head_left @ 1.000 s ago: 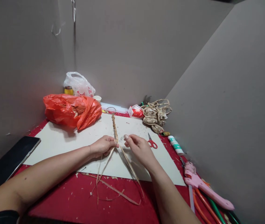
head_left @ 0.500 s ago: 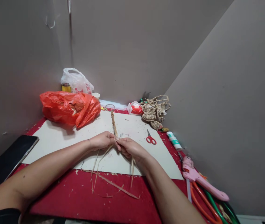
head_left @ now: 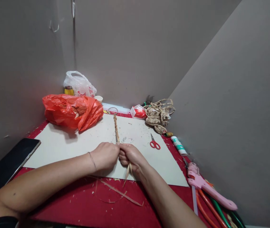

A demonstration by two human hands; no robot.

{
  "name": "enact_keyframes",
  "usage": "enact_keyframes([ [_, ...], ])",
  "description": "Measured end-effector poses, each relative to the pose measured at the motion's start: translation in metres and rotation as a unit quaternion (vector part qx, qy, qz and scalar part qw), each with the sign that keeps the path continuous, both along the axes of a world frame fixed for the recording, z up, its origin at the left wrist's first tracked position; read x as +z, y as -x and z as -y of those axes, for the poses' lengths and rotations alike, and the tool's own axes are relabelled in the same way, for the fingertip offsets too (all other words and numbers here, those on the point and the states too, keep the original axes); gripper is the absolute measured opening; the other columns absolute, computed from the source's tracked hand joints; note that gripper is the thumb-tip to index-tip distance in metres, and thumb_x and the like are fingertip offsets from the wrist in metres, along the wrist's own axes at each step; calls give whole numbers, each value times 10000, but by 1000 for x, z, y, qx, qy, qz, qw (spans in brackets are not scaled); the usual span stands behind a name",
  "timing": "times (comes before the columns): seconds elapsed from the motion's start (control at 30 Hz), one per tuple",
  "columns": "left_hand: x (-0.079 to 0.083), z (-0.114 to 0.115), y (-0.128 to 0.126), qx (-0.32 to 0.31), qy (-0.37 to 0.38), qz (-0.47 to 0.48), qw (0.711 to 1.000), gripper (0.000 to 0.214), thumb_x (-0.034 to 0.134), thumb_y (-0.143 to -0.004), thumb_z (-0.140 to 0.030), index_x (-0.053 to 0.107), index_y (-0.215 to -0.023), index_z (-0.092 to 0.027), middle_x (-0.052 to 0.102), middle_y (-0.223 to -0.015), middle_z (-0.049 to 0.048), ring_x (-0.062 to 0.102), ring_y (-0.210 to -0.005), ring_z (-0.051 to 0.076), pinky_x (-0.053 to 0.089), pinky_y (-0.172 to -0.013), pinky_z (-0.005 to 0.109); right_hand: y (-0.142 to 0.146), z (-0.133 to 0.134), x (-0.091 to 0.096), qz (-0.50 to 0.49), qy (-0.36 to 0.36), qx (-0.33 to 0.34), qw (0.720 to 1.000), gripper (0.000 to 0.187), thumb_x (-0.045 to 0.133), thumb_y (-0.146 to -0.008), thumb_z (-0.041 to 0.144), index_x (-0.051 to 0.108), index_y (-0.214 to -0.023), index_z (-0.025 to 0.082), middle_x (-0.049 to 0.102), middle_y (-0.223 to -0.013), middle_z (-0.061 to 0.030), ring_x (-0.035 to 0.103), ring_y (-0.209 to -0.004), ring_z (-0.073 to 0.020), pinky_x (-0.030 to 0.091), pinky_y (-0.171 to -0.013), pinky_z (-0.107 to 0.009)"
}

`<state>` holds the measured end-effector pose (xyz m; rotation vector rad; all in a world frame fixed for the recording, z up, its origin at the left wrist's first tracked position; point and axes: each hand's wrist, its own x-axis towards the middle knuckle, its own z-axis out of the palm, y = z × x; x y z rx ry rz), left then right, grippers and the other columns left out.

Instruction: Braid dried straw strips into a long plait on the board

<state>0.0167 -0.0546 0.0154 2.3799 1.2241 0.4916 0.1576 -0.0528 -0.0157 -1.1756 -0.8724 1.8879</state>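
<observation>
A tan braid of dry, straw-like fibre [head_left: 116, 128] runs down the white board [head_left: 68, 148] from near a thin ring [head_left: 112, 110]. At its near end my left hand [head_left: 107, 155] is closed in a fist, knuckles up, around the braid. Right against it, my right hand [head_left: 131, 156] is closed too, thumb and forefinger pinching the same end. Loose fibre strands [head_left: 127, 172] hang out below my right palm. The fingertips of my left hand are hidden underneath.
Red-handled scissors [head_left: 154, 143] lie to the right on the board. An orange-red plastic bag [head_left: 73, 112] sits at the back left, rope bundles [head_left: 158, 114] at the back right. A phone [head_left: 11, 163] lies left; a pink glue gun [head_left: 208, 186] is at the right edge.
My left hand has turned from a fingertip pinch into a fist with knuckles up. The strands that hung below it are out of sight, and those under my right hand have shifted left.
</observation>
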Motion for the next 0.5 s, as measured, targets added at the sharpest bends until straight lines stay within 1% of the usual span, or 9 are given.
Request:
enact_keyframes([
  [0.07, -3, 12, -4, -17, -24, -9, 1000, 127, 568, -598, -53, 553, -602, -179, 473, -509, 33, 472, -508, 182, 326, -554, 276, -1, 0, -1, -10, 10, 9, 1000, 346, 599, -713, 323, 336, -533, 190, 227, -369, 117, 115, -332, -11, 68, -323, -158],
  [0.13, 1, 21, -4, -60, -6, -25, 998, 148, 573, -598, -53, 535, -557, -190, 469, -498, 30, 435, -469, 164, 308, -525, 277, -2, 0, 0, -5, 17, 15, 1000, 216, 591, -704, 284, 450, -596, 161, 216, -381, 124, 98, -345, -14, 61, -327, -157],
  [0.27, 28, 20, 6, -211, 126, 19, 969, 307, 572, -724, -243, 475, -435, -199, 418, -420, -2, 334, -410, 118, 281, -479, 265, -5, 0, 8, -17, 17, 29, 999, 151, 599, -689, 263, 501, -668, 150, 190, -407, 132, 69, -362, -17, 53, -331, -158],
  [0.3, 33, 13, 8, -197, 137, 54, 969, 306, 555, -742, -265, 493, -451, -193, 429, -430, -6, 349, -432, 115, 285, -484, 252, -6, 0, 10, -24, 14, 28, 999, 159, 608, -679, 255, 486, -654, 157, 194, -410, 131, 70, -363, -16, 56, -331, -157],
  [0.33, 35, 5, 10, -143, 133, 95, 976, 298, 513, -770, -277, 521, -487, -183, 449, -455, -6, 372, -459, 113, 289, -491, 240, -7, 0, 12, -31, 13, 26, 999, 169, 616, -673, 251, 476, -645, 160, 200, -410, 130, 70, -363, -15, 58, -332, -155],
  [0.37, 33, -4, 12, -54, 109, 144, 982, 290, 481, -787, -292, 542, -529, -172, 464, -482, -5, 389, -484, 112, 291, -498, 233, -7, 0, 14, -37, 12, 25, 999, 176, 622, -670, 251, 474, -644, 160, 203, -408, 130, 70, -363, -13, 59, -332, -152],
  [0.4, 28, -13, 12, 11, 88, 190, 978, 256, 473, -788, -298, 562, -591, -160, 495, -532, -1, 413, -525, 112, 303, -515, 225, -7, 0, 16, -43, 14, 26, 999, 180, 627, -670, 256, 477, -648, 159, 205, -407, 131, 68, -363, -12, 59, -333, -149],
  [0.43, 21, -22, 11, 44, 92, 225, 969, 214, 476, -780, -293, 573, -652, -152, 520, -577, 3, 434, -559, 113, 320, -535, 219, -8, 0, 16, -48, 16, 31, 998, 182, 630, -675, 265, 485, -655, 157, 203, -405, 132, 65, -362, -11, 57, -333, -146],
  [0.5, 0, -32, 7, 37, 212, 256, 942, 225, 434, -791, -290, 541, -657, -145, 498, -549, -1, 424, -516, 103, 328, -516, 215, -8, -1, 15, -51, 14, 47, 998, 192, 629, -693, 289, 495, -666, 154, 200, -401, 134, 60, -358, -10, 52, -331, -147],
])
